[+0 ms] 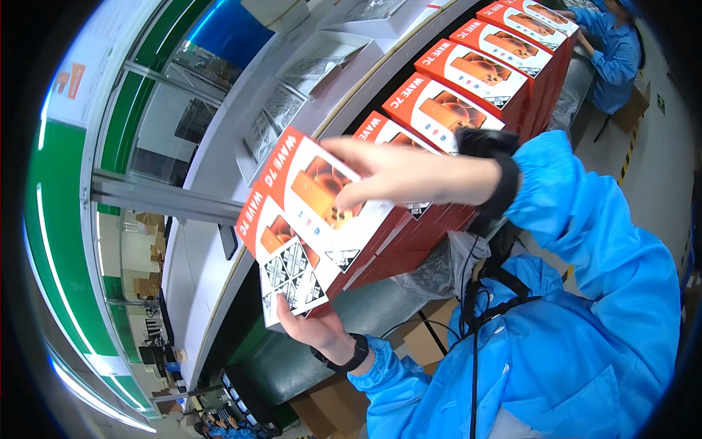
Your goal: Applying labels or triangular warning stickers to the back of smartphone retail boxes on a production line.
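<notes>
My right hand (pixel 398 174) reaches across the near end of a row of red-and-white phone boxes. Its thumb presses on the printed face of one phone box (pixel 311 194), while its fingers wrap over the edge. My left hand (pixel 314 329) grips the lower corner of a second phone box (pixel 274 233), right beside the first, with its thumb on top and the other fingers mostly hidden below. Black-and-white square codes (pixel 289 271) cover a white area near that thumb. Both boxes are tilted, and their far undersides are hidden.
More red-and-white boxes (pixel 475 66) stand stacked along the bench edge. Behind them, open trays (pixel 322 62) sit on the white bench (pixel 201 256). A metal rail (pixel 164 196) ends behind the boxes. Clear plastic (pixel 439 267) hangs beside the stack. A co-worker in blue (pixel 614 55) sits at far right.
</notes>
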Demonstrator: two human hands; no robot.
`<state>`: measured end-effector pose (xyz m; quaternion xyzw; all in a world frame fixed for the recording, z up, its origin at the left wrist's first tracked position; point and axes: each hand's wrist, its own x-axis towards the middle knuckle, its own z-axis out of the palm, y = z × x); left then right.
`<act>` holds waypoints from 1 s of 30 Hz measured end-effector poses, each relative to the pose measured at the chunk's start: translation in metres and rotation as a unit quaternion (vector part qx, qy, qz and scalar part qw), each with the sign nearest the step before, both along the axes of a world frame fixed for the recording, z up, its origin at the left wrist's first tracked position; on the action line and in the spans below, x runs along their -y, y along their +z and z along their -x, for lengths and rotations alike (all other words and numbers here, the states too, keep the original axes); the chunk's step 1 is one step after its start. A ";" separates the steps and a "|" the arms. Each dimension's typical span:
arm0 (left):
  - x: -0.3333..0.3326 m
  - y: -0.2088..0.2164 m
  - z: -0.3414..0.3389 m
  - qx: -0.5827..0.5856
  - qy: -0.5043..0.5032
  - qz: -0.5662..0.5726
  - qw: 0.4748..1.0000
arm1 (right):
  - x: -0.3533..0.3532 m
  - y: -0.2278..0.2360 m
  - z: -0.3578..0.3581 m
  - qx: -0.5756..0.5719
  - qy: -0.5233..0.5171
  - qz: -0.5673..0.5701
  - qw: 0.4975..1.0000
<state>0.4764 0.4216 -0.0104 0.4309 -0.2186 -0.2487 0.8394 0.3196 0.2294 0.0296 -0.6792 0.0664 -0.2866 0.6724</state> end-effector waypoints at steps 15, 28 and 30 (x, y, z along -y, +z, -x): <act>0.106 -0.022 0.101 -0.094 -0.133 -0.072 0.984 | 0.091 -0.015 0.128 -0.128 -0.042 0.044 0.990; 0.118 0.011 0.135 0.002 -0.047 0.014 0.999 | 0.110 -0.001 0.152 0.013 0.036 -0.056 0.998; 0.130 0.045 0.168 0.008 -0.010 0.028 1.000 | 0.117 0.021 0.173 0.078 0.042 -0.010 0.996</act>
